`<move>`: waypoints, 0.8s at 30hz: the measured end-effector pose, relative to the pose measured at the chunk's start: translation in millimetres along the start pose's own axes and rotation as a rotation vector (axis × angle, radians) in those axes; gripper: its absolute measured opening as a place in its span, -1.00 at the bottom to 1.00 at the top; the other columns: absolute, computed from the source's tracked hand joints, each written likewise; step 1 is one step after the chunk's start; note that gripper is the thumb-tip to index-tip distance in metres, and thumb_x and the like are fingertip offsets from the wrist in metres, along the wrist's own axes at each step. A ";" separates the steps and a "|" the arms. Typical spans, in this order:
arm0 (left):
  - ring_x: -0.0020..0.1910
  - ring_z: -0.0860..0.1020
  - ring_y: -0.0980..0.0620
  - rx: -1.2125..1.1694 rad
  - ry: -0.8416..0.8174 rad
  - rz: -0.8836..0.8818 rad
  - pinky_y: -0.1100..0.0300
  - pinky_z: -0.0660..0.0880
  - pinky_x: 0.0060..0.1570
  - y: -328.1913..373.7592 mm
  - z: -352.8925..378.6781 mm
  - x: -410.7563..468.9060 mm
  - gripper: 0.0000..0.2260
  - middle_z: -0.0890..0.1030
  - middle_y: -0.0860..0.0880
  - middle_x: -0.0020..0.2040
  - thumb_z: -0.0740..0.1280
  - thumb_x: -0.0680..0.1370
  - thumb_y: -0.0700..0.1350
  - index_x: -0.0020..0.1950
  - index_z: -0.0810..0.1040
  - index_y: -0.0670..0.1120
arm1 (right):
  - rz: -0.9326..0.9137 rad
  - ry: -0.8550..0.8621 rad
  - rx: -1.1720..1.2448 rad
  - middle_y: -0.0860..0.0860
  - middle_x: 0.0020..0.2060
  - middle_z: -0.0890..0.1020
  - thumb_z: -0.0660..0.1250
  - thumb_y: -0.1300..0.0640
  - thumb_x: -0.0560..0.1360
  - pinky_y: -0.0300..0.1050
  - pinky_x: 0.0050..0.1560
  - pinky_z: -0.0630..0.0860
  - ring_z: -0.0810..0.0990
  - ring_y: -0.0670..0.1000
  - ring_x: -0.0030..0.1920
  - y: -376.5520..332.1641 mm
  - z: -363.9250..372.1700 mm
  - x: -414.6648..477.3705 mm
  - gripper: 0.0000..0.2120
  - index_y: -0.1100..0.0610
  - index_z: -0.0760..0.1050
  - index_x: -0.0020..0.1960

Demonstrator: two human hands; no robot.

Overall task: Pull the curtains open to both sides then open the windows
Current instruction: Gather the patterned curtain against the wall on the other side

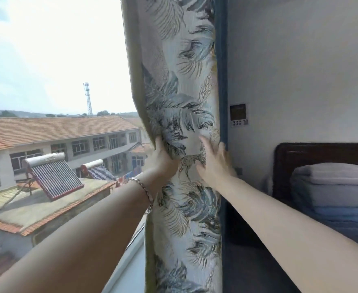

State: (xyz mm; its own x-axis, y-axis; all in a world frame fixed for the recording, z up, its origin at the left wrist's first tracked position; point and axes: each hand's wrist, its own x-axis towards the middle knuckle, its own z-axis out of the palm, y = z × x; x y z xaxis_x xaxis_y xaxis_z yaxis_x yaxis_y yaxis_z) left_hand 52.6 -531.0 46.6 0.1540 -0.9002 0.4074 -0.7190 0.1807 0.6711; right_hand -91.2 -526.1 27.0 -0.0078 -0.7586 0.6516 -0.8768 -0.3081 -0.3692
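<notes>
A curtain (pixel 182 85) with a blue-grey leaf print and a dark blue edge hangs bunched in a narrow column against the right wall. My left hand (pixel 163 157), with a bracelet on the wrist, grips the curtain's left edge at mid height. My right hand (pixel 214 161) lies flat on the fabric near the blue edge, fingers spread. The window (pixel 53 92) fills the left half of the view, showing sky and tiled roofs. Its white lower frame (pixel 131 256) runs under my left forearm. No window handle is visible.
A white wall (pixel 300 60) on the right carries a small control panel (pixel 238 116). Below it a dark wooden headboard (pixel 322 151) stands with folded grey and blue bedding (pixel 332 197) stacked in front. Solar water heaters sit on a roof outside.
</notes>
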 end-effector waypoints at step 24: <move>-0.28 0.47 -0.02 -0.062 0.116 0.110 0.15 0.43 -0.30 88.9 281.7 447.7 -0.77 0.49 -0.12 -0.11 0.11 0.49 -0.29 0.13 0.36 -0.14 | -0.206 0.172 -0.019 0.17 -0.02 0.60 0.10 0.46 0.44 -0.04 -0.25 0.47 0.56 0.18 -0.13 291.5 140.6 410.1 -0.43 0.10 0.23 0.39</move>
State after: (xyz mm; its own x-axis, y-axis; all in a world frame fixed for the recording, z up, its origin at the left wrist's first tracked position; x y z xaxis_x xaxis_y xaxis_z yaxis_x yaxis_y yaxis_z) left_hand -133.3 -1029.5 114.1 0.1562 -0.8226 0.5468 -0.6931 0.3031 0.6540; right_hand -282.4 -1007.7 93.3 0.0914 -0.5723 0.8150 -0.8771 -0.4337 -0.2062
